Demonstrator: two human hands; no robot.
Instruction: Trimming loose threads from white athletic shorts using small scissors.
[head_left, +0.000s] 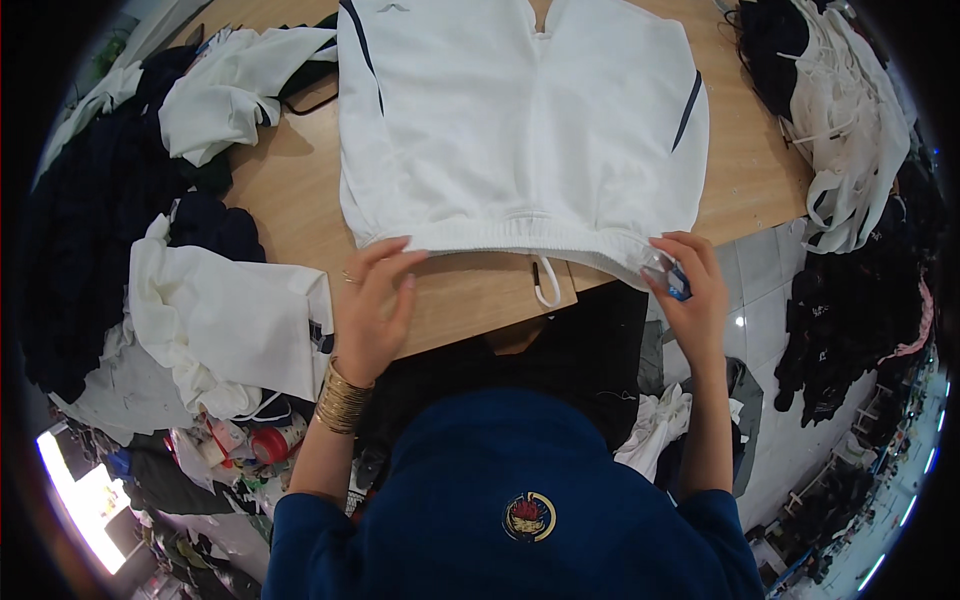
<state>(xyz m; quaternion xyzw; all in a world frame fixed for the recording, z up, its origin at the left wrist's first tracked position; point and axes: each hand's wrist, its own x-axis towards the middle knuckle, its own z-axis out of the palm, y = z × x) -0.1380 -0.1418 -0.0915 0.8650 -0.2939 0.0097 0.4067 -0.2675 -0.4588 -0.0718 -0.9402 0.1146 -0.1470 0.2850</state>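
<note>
White pants [530,140] lie spread on the wood surface [760,180], with the waist [520,233] nearest the person. Laying them flat looks mostly done; the waist bends in a curve, so getting it straight seems left to do. The left hand [376,305] is wide, with fingertips on one end of the waist. The right hand [697,290] is narrow, holding a small blue thing [679,283] by the other end. Counted: one pair of pants, two hands, one blue thing, two dark stripes [687,112], one white cord [546,287], and at least two white cloths [235,325] to the left.
</note>
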